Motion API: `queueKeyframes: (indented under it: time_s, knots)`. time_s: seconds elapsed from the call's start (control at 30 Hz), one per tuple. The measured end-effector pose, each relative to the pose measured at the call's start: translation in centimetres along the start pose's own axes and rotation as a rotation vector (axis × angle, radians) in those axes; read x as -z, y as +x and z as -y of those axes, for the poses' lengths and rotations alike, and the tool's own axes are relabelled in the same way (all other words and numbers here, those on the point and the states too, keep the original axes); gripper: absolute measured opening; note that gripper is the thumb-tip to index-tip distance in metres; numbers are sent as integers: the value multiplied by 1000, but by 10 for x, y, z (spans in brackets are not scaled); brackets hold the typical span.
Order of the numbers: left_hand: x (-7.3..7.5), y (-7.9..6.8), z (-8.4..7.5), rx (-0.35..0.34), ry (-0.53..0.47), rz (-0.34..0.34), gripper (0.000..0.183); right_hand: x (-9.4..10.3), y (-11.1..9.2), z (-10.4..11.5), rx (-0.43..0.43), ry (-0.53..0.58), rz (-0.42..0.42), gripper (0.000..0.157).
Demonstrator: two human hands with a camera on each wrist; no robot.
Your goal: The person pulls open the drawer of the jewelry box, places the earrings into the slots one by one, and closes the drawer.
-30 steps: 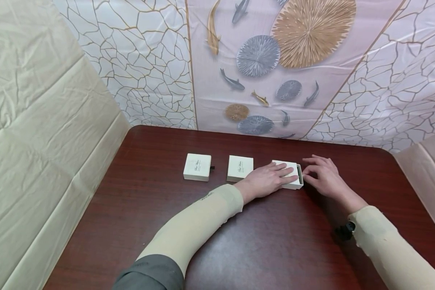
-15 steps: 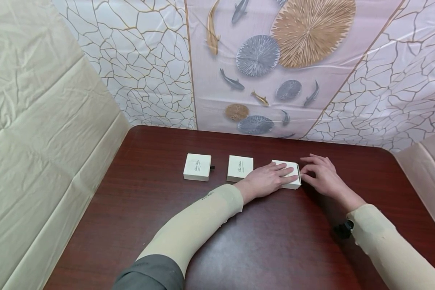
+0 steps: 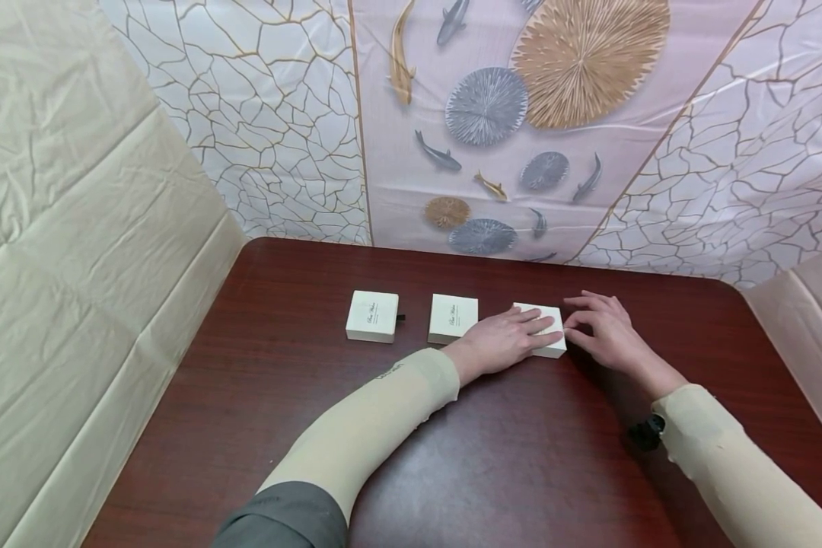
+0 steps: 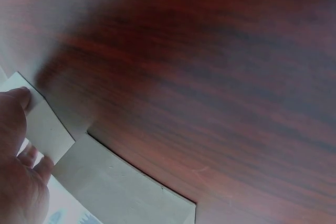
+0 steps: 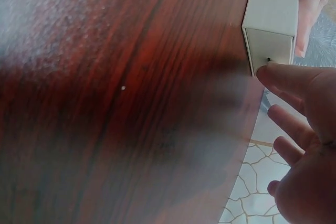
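Three small off-white sliding drawer boxes stand in a row on the table: the left box (image 3: pixel 372 317), the middle box (image 3: pixel 454 317) and the right box (image 3: pixel 551 352). My left hand (image 3: pixel 507 339) holds the right box, with fingers spread over its top and, in the right wrist view, a digit on its near side. At that box's right end my right hand (image 3: pixel 604 329) touches the drawer front (image 5: pixel 269 45), other fingers loosely bent and apart from it. A tiny dark tab shows on this front by my fingertip. The drawer front lies about level with the sleeve.
A short black ribbon tab (image 3: pixel 401 317) sticks out from the left box's right side. The dark red wooden table (image 3: pixel 493 457) ends at a patterned backdrop (image 3: pixel 294 114); a beige cloth wall (image 3: pixel 75 251) runs along the left.
The drawer of the right box has slid leftward into its sleeve, hiding the dark opening. My right hand has moved slightly left with it; my left hand stays in place.
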State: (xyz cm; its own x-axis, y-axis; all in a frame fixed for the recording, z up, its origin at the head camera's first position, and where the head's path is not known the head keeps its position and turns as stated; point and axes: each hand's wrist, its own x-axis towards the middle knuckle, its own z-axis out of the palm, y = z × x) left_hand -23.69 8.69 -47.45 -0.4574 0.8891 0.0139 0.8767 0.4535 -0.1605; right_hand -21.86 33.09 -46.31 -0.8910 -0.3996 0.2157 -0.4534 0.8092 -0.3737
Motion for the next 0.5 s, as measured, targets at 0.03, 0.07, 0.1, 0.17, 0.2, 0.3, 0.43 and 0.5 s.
queueKeyframes:
  time_s: [0.03, 0.07, 0.1, 0.17, 0.2, 0.3, 0.43, 0.5]
  knots:
    - [0, 0, 0, 0, -1, 1, 53, 0, 0, 0, 0, 1, -1, 14]
    - [0, 0, 0, 0, -2, 1, 53, -1, 0, 0, 1, 0, -1, 14]
    - [0, 0, 0, 0, 0, 1, 53, 0, 0, 1, 1, 0, -1, 14]
    - [0, 0, 0, 0, 4, 3, 53, 0, 0, 1, 3, -5, -2, 14]
    - [0, 0, 0, 0, 5, 3, 53, 0, 0, 1, 3, -7, -2, 15]
    - [0, 0, 0, 1, 5, 2, 53, 0, 1, 2, 1, -7, 2, 15]
    - [-1, 0, 1, 2, -4, 2, 53, -1, 2, 2, 4, -17, 5, 16]
    - [-1, 0, 1, 0, -5, 4, 53, -1, 2, 2, 7, -23, 3, 16]
